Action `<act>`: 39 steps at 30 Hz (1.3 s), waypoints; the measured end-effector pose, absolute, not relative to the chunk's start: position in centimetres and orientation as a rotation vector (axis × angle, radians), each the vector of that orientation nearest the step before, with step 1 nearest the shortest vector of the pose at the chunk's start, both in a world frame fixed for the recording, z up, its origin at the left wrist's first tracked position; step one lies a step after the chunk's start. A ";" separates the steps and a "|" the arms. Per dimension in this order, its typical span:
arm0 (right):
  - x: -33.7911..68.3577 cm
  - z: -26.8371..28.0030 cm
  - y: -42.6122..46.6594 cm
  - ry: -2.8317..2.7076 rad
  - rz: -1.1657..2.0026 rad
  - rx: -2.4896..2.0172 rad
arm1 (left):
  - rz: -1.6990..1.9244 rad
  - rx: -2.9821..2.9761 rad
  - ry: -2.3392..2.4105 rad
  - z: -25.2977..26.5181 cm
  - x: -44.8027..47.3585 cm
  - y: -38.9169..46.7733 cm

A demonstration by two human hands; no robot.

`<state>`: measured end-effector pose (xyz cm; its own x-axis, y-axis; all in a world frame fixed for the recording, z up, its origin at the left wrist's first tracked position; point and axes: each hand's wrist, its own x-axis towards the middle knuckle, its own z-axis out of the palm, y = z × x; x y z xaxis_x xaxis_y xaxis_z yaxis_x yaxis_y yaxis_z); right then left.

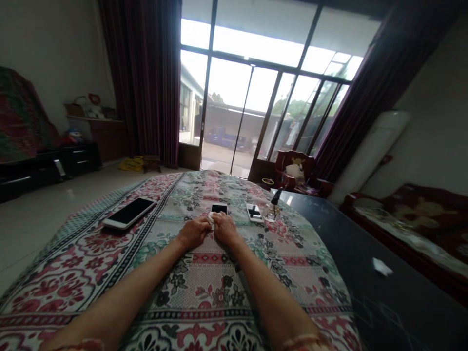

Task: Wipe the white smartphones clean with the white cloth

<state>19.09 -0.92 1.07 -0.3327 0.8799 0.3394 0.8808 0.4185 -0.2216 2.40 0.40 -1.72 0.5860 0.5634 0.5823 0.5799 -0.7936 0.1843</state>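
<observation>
A small phone (pixel 219 208) with a white frame and dark screen lies on the patterned tablecloth (pixel 212 287), straight ahead of me. My left hand (pixel 195 232) and my right hand (pixel 225 229) meet at its near edge, fingers closed. Between them shows a crumpled white piece (pixel 211 218), a tissue or small cloth, pinched by both; the fingers hide part of it and of the phone. To the right lies a second white phone (pixel 254 213). Beside that stands a clear glass bottle (pixel 271 211) with a black top. A bigger white phone (pixel 129 213) rests at the left.
A dark glossy table (pixel 347 243) adjoins on the right, with a crumpled white tissue (pixel 382 266) on it. Beyond are a carved wooden chair (pixel 295 168), a wooden sofa (pixel 420 219) and glass doors (pixel 234 117). A low black cabinet (pixel 76 161) stands at the left.
</observation>
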 end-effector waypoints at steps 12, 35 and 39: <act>19.0 0.3 -2.1 -2.192 0.048 -1.546 | -1.134 -2.859 -1.051 -2.2 2.2 0.5; 19.1 -0.4 -3.4 -2.068 0.114 -1.399 | -1.285 -2.884 -1.085 -1.8 2.2 0.0; 19.4 0.3 -3.0 -2.123 0.113 -1.425 | -1.245 -2.858 -1.099 -2.0 2.2 0.2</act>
<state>19.37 -2.98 0.26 -0.2662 0.8719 0.4110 0.8232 0.4275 -0.3737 2.19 0.17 -1.99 0.4984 0.6328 0.5926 0.5096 -0.7669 0.3902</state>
